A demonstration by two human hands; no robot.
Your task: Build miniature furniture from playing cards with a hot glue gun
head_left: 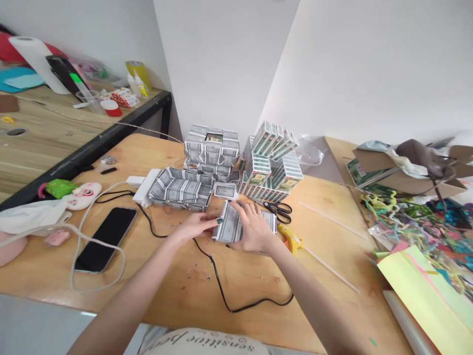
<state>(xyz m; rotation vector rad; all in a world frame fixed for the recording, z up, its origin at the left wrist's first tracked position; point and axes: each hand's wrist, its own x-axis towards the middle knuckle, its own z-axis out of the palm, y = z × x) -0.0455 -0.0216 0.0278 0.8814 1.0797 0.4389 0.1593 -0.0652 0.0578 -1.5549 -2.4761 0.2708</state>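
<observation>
A panel of patterned playing cards (226, 224) lies on the table in front of me. My left hand (195, 226) pinches its left edge, thumb on top and the other fingers partly hidden. Across the panel spans my right hand (253, 226), fingertips at the far edge and thumb at the near edge, covering its middle. Just behind lies a flat playing-card piece (225, 191). An open tray built of cards (181, 192) stands behind my left hand. Black-handled scissors (279, 211) and a yellow glue gun (291, 239) lie right of the panel.
A larger card-built box (212, 148) and stacked card packs (273, 167) stand at the back. A phone (107, 239) and white cable lie left; a black cord (221, 291) crosses the front. Glue sticks (332, 270), pipe cleaners (417, 217) and coloured paper (424, 291) lie right.
</observation>
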